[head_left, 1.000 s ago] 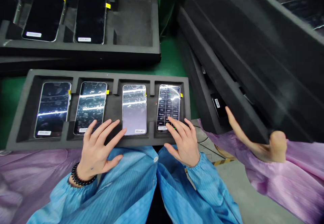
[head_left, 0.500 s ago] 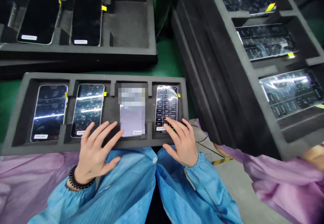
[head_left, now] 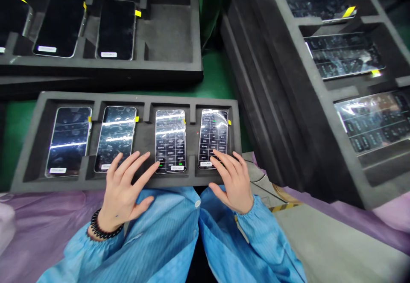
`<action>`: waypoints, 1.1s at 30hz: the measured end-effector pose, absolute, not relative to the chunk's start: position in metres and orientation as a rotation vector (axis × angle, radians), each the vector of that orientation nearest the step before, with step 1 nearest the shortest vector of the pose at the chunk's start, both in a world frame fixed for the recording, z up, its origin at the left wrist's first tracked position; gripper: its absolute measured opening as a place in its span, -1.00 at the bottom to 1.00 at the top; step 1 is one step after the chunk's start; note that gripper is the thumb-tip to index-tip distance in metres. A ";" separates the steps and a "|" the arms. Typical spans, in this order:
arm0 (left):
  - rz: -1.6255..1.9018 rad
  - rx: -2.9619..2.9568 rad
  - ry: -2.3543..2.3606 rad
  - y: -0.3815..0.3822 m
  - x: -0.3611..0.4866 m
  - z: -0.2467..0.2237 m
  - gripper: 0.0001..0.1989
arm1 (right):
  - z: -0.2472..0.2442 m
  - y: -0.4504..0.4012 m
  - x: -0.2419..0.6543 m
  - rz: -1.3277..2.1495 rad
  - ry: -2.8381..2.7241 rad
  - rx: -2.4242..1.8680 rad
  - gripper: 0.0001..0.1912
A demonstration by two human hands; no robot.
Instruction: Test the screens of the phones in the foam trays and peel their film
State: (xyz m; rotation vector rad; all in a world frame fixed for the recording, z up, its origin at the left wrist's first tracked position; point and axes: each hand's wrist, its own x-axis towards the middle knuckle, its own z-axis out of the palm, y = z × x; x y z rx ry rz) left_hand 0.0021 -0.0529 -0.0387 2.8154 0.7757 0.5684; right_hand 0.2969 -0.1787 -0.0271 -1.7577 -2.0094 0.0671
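A black foam tray (head_left: pixel 174 182) in front of me holds several smartphones in separate compartments. My left hand (head_left: pixel 123 189) is spread, its index fingertip at the lower left edge of the third smartphone (head_left: pixel 170 140), whose lit screen shows a dark grid with a few green cells. The other left fingers hover over the bottom of the second smartphone (head_left: pixel 117 133), which has a dark screen. My right hand (head_left: pixel 233 180) is open, fingertips over the lower part of the rightmost smartphone (head_left: pixel 213 135), also showing a lit grid. Farthest left lies a dark smartphone (head_left: pixel 69 138).
Behind stands another foam tray (head_left: pixel 128 64) with dark smartphones and one vacant compartment (head_left: pixel 168 31). At right rises a stack of foam trays (head_left: pixel 262 82), its top one holding smartphones with lit grids (head_left: pixel 346 54). Purple sleeves or garments (head_left: pixel 41 227) show on both sides.
The third smartphone's screen has gone from a pale, partly blurred-out page to the dark grid. Both hands keep nearly the same pose; the view has shifted slightly.
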 end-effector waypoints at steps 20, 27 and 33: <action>0.520 2.718 0.923 -0.019 0.073 -0.025 -0.50 | -0.028 -0.153 0.297 -0.078 -1.379 -1.886 -0.71; 0.515 2.723 0.890 -0.019 0.071 -0.025 -0.55 | -0.028 -0.154 0.296 -0.093 -1.374 -1.947 -0.73; 0.532 2.721 0.885 -0.018 0.070 -0.024 -0.55 | -0.023 -0.150 0.295 -0.004 -1.458 -2.016 -0.68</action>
